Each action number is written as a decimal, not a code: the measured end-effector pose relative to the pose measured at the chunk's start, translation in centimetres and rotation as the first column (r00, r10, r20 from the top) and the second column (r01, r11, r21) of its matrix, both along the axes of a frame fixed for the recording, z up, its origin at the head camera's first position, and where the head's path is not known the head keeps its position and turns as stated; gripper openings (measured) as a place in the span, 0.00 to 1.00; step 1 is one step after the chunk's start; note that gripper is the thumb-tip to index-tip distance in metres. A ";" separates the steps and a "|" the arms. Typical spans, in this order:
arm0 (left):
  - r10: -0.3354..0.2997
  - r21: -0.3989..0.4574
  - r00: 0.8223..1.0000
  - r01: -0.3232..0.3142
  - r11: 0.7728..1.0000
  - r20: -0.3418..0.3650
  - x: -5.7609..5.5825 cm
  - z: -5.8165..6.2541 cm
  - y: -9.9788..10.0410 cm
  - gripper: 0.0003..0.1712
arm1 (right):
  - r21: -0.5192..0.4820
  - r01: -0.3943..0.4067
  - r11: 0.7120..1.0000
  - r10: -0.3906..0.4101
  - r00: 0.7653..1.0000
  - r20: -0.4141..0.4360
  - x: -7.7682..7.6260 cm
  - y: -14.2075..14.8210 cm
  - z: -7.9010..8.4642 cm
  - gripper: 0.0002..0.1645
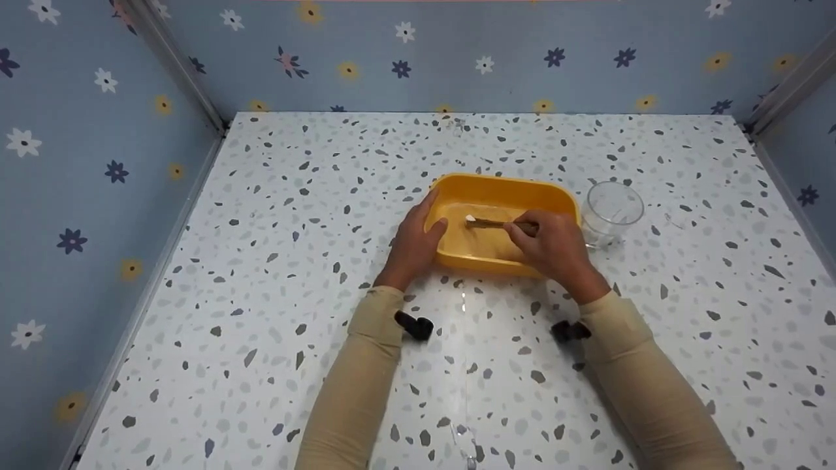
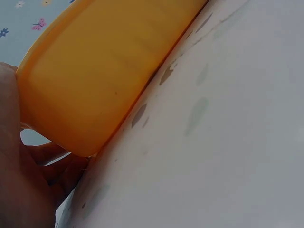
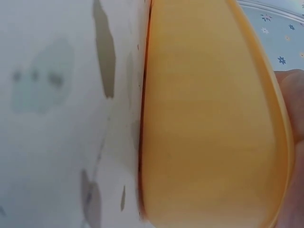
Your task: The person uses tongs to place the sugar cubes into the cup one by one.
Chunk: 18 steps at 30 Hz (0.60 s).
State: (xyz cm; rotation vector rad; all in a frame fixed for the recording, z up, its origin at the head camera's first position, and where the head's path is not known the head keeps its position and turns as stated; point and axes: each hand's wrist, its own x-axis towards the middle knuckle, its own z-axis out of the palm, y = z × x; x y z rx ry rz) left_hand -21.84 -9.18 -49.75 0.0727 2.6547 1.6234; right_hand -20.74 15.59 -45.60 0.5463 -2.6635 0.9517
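A shallow yellow plastic tub (image 1: 503, 189) with rounded corners stands on the speckled table. At its left end my left hand (image 1: 416, 238) grips it, thumb over the rim and fingers along the outer wall; the left wrist view shows those fingers (image 2: 61, 168) low at the tub's end. My right hand (image 1: 556, 247) reaches over the right part of the tub and pinches a thin brown stick-like tool (image 1: 490, 223). It points left above the tub's floor, with a small white bit at its tip. In the right wrist view the tub's wall hides most of that hand.
Just right of the tub stands a clear drinking glass (image 1: 614, 205), close to my right hand. Blue flowered panels (image 1: 444, 59) border the table at the back and on both sides.
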 end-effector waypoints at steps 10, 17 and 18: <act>-0.007 0.014 1.000 0.007 1.000 -0.012 0.1 -0.1 0.0 0.35 | -0.045 0.002 0.999 -0.004 0.999 -0.049 0.1 0.1 -0.2 0.14; -0.007 -0.001 1.000 0.007 1.000 -0.016 0.0 -0.1 0.0 0.35 | -0.035 0.001 0.999 -0.002 0.999 -0.042 0.2 0.1 -0.1 0.14; -0.008 -0.002 1.000 0.008 1.000 -0.018 0.0 -0.1 0.0 0.35 | -0.037 0.000 0.999 -0.001 0.999 -0.043 0.2 0.1 -0.1 0.13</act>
